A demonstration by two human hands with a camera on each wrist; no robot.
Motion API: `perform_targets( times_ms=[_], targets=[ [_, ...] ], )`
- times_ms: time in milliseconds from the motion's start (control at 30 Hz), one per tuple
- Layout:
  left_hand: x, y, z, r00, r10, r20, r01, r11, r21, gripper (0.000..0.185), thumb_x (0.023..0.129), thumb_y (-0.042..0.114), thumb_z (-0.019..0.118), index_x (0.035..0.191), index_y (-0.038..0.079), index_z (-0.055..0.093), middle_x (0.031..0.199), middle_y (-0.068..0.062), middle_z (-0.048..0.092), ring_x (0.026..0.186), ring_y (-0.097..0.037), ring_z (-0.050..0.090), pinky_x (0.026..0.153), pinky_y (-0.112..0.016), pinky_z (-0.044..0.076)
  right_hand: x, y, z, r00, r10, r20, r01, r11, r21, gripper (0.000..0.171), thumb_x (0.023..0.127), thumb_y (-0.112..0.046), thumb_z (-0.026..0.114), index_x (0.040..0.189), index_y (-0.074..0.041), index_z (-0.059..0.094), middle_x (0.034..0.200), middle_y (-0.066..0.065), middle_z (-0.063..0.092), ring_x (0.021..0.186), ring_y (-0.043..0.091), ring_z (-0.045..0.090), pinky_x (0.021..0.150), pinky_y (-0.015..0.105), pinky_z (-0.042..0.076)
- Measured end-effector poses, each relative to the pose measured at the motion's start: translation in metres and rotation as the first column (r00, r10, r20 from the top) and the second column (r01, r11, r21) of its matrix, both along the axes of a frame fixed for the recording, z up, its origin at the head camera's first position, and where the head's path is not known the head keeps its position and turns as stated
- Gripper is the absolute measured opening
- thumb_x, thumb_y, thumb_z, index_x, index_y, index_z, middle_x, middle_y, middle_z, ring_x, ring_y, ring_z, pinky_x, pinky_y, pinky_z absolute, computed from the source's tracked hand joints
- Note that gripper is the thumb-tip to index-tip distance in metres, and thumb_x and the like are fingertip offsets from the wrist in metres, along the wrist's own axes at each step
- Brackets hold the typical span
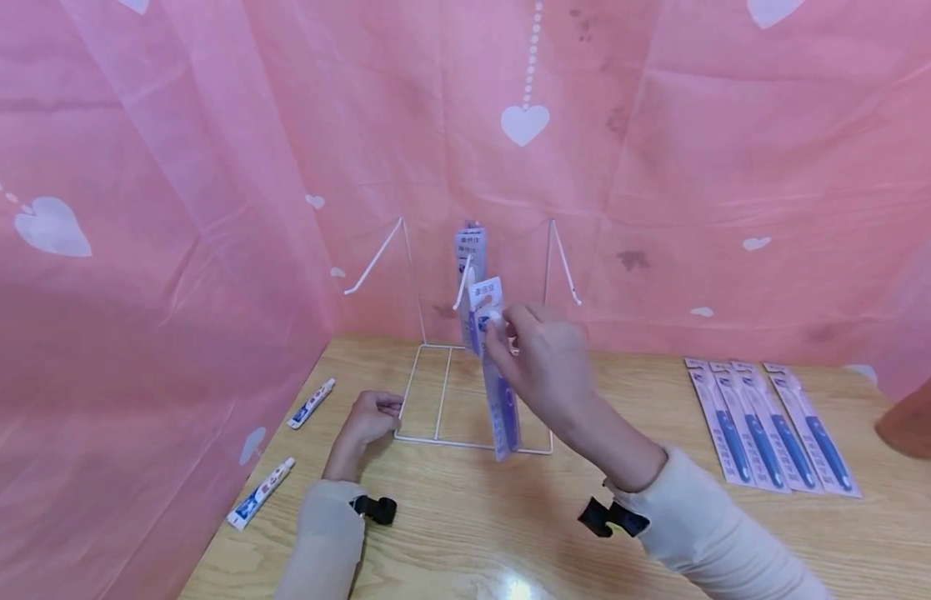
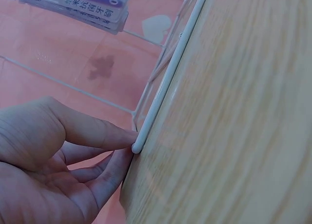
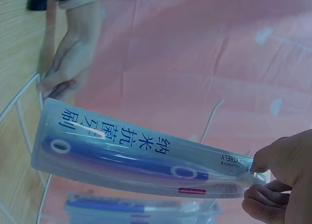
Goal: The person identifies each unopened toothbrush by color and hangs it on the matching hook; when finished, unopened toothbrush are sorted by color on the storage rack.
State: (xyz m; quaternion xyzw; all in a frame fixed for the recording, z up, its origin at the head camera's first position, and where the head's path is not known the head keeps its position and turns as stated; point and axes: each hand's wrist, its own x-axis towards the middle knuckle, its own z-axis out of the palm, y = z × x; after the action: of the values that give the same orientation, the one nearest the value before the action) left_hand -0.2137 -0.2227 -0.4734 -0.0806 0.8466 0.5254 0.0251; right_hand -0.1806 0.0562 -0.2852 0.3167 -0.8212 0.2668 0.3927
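One packaged toothbrush (image 1: 498,392) pinched at its top by right hand (image 1: 543,362), left hand (image 1: 369,421) fingers pressing wire rack (image 1: 435,437) base

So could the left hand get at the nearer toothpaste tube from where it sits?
Probably yes. The left hand presses the wire rack's base, and only bare table lies between it and the toothpaste tube. It would have to let the rack go.
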Motion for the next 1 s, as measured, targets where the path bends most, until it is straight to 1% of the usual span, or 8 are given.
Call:
perform_targets(
  times_ms=[100,200,400,500,733,1000],
  targets=[
    [0.000,0.000,0.000,1.000,0.013,0.002,-0.013,1.000,-0.004,0.044,0.070,-0.019,0.065,0.113,-0.012,0.067,0.096,-0.016,0.067,0.088,-0.024,0.061,0.077,-0.030,0.053,0.004,-0.008,0.003,1.000,0.020,0.003,-0.020,1.000,-0.004,0.012,0.087,-0.011,0.068,0.079,-0.002,0.065,0.073,0.009,0.066,0.056,0.018,0.062,0.046,0.026,0.050],
    [0.000,0.000,0.002,1.000,0.013,-0.011,-0.013,1.000,-0.011,0.043,0.069,-0.018,0.064,0.112,-0.012,0.067,0.094,-0.016,0.067,0.086,-0.024,0.061,0.076,-0.030,0.054,0.006,-0.014,0.002,0.999,0.029,0.019,-0.029,1.000,0.002,0.012,0.087,-0.011,0.069,0.080,-0.002,0.065,0.073,0.009,0.065,0.056,0.016,0.061,0.046,0.024,0.050],
    [0.000,0.002,0.001,1.000,0.020,0.010,-0.020,1.000,-0.011,0.043,0.070,-0.018,0.065,0.112,-0.011,0.067,0.095,-0.014,0.067,0.087,-0.024,0.061,0.078,-0.031,0.053,0.006,-0.021,0.001,1.000,0.016,0.018,-0.016,1.000,0.023,0.014,0.088,-0.012,0.068,0.078,-0.004,0.063,0.073,0.007,0.064,0.056,0.015,0.058,0.046,0.026,0.048],
    [-0.001,0.003,0.001,1.000,0.017,0.007,-0.017,1.000,-0.010,0.042,0.070,-0.018,0.065,0.112,-0.010,0.068,0.095,-0.014,0.067,0.087,-0.024,0.061,0.079,-0.032,0.053,0.004,-0.023,0.001,1.000,0.011,0.015,-0.012,1.000,0.019,0.014,0.087,-0.011,0.068,0.076,-0.003,0.063,0.073,0.007,0.064,0.055,0.015,0.057,0.046,0.027,0.047],
    [-0.003,0.004,-0.001,1.000,0.011,-0.008,-0.011,1.000,-0.017,0.042,0.070,-0.018,0.064,0.111,-0.010,0.068,0.094,-0.013,0.067,0.086,-0.023,0.061,0.077,-0.031,0.053,-0.005,-0.025,-0.001,0.999,-0.006,0.045,0.005,1.000,0.031,0.016,0.087,-0.010,0.068,0.075,-0.002,0.062,0.071,0.008,0.062,0.054,0.016,0.056,0.044,0.026,0.045],
    [-0.005,0.005,-0.002,1.000,0.016,-0.002,-0.016,1.000,-0.012,0.041,0.070,-0.018,0.064,0.110,-0.010,0.069,0.092,-0.012,0.067,0.086,-0.023,0.061,0.077,-0.031,0.053,-0.025,-0.027,-0.003,0.993,-0.036,0.113,0.032,0.999,0.033,0.018,0.088,-0.009,0.065,0.073,-0.003,0.060,0.070,0.010,0.062,0.055,0.020,0.058,0.044,0.030,0.047]
  ],
)
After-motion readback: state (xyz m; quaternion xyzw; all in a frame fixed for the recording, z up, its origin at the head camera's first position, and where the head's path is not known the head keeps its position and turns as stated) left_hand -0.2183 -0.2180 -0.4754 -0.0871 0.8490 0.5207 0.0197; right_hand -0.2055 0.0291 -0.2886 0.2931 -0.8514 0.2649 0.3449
